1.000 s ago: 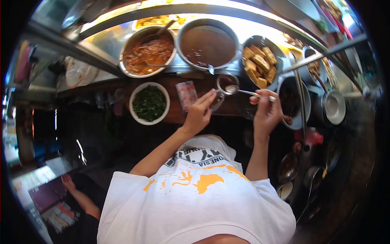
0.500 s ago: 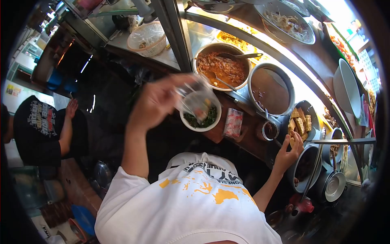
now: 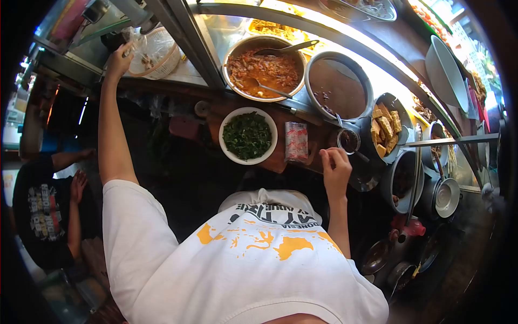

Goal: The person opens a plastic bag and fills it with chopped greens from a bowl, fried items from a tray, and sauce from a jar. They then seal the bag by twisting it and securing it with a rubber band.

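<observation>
The wooden desk (image 3: pixel 215 127) runs below a glass-fronted display, with a deep metal pot (image 3: pixel 225 69) of red stew and a pot (image 3: pixel 308 81) of brown liquid along its far side. The white basket (image 3: pixel 170 63), lined with clear plastic (image 3: pixel 154 43), sits on the shelf at far left. On the desk, the white bowl (image 3: pixel 274 135) of chopped greens lies left of the red-and-white packet (image 3: pixel 296 141), and a small jar (image 3: pixel 339 141) of dark sauce stands right of that. The left hand (image 3: pixel 118 60) is stretched out to the basket's near left edge, its fingers bent beside the plastic; whether they clamp anything I cannot tell. The right hand (image 3: pixel 336 166) hangs between packet and jar, fingertips drawn close, with nothing clearly visible in them. The step in hand looks like a reach into the basket's contents; taking thin plastic there would call for a light pinch.
</observation>
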The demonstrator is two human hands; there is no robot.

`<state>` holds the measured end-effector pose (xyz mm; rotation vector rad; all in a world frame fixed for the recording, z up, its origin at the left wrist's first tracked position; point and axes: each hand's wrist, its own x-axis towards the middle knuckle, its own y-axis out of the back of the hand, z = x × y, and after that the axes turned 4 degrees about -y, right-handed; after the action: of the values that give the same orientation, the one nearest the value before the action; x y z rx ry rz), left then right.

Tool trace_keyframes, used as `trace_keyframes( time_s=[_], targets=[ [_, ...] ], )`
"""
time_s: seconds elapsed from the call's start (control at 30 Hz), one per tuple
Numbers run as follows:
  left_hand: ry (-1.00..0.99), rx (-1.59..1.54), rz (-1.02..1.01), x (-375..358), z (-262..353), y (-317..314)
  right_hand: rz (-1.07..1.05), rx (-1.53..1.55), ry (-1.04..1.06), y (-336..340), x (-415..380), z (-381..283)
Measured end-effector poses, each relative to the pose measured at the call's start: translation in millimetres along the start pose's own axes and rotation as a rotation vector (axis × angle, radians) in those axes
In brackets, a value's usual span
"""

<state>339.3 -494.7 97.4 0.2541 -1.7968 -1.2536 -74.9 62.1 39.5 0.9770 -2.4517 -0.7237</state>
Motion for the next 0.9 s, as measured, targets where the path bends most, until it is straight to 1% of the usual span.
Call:
trace_keyframes(
  time_s=[0.07, 0.1, 0.13, 0.17, 0.2, 0.23, 0.27, 0.3, 0.33, 0.37, 0.4, 0.43, 0.47, 0.5, 0.6, 0.67, 0.73, 0.83, 0.9],
  targets=[
    [0.038, 0.189, -0.082, -4.7, 30.5, 10.9, -0.022, 0.016, 0.002, -9.2, -8.1, 12.8],
    [0.054, 0.287, -0.124, -10.9, 57.3, 28.1, -0.025, -0.008, 0.010, -11.8, -10.9, 20.2],
    [0.129, -0.113, -0.059, -16.5, 113.0, 57.2, -0.028, -0.031, 0.016, -14.8, -13.6, 27.2],
    [0.201, -0.511, 0.003, -23.7, 188.2, 92.1, -0.032, -0.051, 0.022, -17.9, -17.0, 32.8],
    [0.241, -0.682, -0.078, -33.3, 261.1, 120.3, -0.034, -0.070, -0.001, -19.5, -19.8, 37.4],
    [0.356, -0.869, -0.229, -44.4, 330.8, 147.5, -0.041, -0.088, -0.012, -21.5, -22.3, 42.8],
    [0.002, -0.882, -0.177, -63.7, 371.2, 144.4, -0.039, -0.104, -0.013, -23.3, -25.2, 48.3],
    [-0.065, -1.099, -0.265, -94.6, 411.8, 120.1, -0.028, -0.116, -0.009, -24.5, -25.6, 50.7],
    [-0.158, -1.210, -0.278, -129.5, 448.4, 86.6, -0.038, -0.114, -0.022, -24.0, -25.7, 50.4],
    [-0.177, -1.202, -0.436, -156.7, 474.4, 66.1, -0.045, -0.113, -0.035, -22.5, -28.0, 49.0],
    [-0.229, -1.121, -0.464, -176.8, 493.0, 50.4, -0.047, -0.094, -0.041, -20.6, -27.5, 44.8],
    [-0.311, -1.022, -0.432, -189.8, 504.6, 35.8, -0.050, -0.075, -0.047, -17.5, -27.9, 42.1],
    [-0.360, -0.889, -0.407, -198.6, 510.3, 28.2, -0.048, -0.053, -0.051, -17.0, -29.2, 47.3],
    [-0.383, -0.843, -0.421, -205.6, 513.0, 18.4, -0.051, -0.030, -0.058, -18.0, -30.8, 52.4],
    [-0.367, -0.851, -0.329, -219.1, 512.8, -3.4, -0.113, -0.059, -0.003, -13.1, -37.6, 55.3],
    [-0.360, -0.897, -0.254, -224.5, 511.7, -14.2, -0.131, -0.026, 0.025, -10.5, -39.7, 48.8],
    [-0.306, -0.983, -0.193, -219.6, 511.3, -13.4, -0.172, 0.007, 0.043, -12.2, -42.7, 47.4],
    [-0.243, -1.036, -0.126, -209.6, 511.6, -4.6, -0.193, 0.026, 0.198, -17.8, -44.2, 42.8],
    [-0.189, -1.078, -0.107, -202.3, 515.8, -0.1, -0.159, 0.002, 0.291, -27.2, -44.2, 44.1]
  ],
)
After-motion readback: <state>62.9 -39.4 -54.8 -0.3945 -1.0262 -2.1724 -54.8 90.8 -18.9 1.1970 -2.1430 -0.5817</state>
